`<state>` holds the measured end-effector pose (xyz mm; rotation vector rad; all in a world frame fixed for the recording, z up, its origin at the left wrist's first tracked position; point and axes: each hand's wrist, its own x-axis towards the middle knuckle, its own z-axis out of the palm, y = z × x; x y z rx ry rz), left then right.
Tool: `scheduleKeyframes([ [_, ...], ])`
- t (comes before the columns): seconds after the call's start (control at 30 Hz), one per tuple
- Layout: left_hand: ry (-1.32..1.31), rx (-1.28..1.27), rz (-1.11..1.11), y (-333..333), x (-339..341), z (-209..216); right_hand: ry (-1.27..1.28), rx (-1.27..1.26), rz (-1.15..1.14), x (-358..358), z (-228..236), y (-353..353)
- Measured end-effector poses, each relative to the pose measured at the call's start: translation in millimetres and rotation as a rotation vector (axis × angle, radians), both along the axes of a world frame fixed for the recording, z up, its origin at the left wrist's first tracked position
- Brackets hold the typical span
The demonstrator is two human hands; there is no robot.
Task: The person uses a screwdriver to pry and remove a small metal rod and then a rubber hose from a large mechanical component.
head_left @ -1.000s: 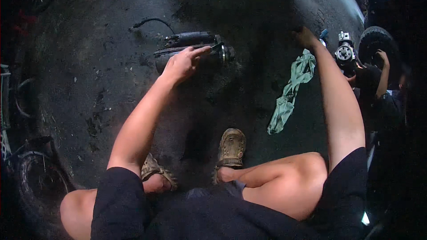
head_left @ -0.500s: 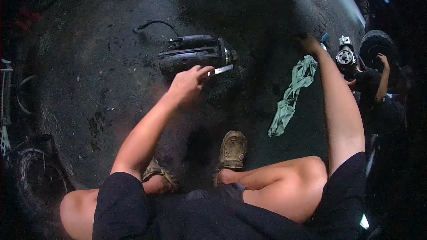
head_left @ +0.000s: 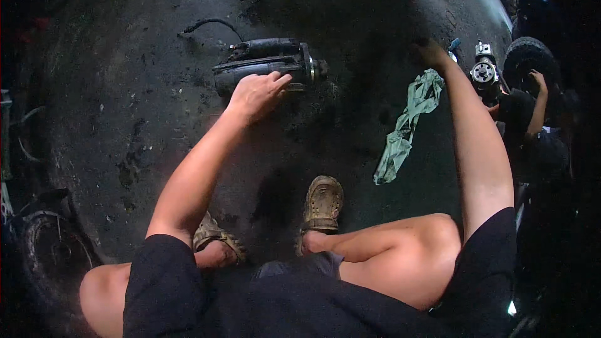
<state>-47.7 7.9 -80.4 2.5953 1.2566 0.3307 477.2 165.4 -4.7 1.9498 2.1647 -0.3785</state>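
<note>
A black starter motor with a short cable lies on the dark floor in front of me. My left hand is at its near side, thumb and fingers closed on a short silvery metal tool whose exact kind I cannot make out. Out to the right, my right hand reaches into deep shadow, so its fingers hardly show. A crumpled pale green cloth lies on the floor just below that hand.
My feet in brown clogs are planted on the floor. At the far right, another person's arm shows near a metal part with a round pulley and a dark tyre. A wheel-like object stands at lower left.
My left hand has moved slightly left along the starter motor, and less of the silvery tool shows. My right hand has hardly moved. The whole view has shifted a little.
</note>
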Motion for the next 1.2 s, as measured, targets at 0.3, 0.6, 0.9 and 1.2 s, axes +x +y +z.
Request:
scheduleKeyframes([
  [0.3,-0.184,-0.194,0.189,10.5,-12.6,16.3,0.221,-0.179,-0.352,-73.4,24.8,-28.6],
  [0.6,-0.058,-0.142,0.052,-15.9,-2.6,-24.4,0.201,-0.080,-0.276,-24.4,22.7,-5.4],
  [0.9,-0.189,-0.121,0.183,-0.9,3.4,-11.0,-0.114,-0.028,0.018,7.5,-7.3,2.9],
  [1.2,-0.004,-0.217,0.080,-22.1,-19.0,-40.3,0.146,-0.127,-0.154,-39.8,-15.1,-7.5],
])
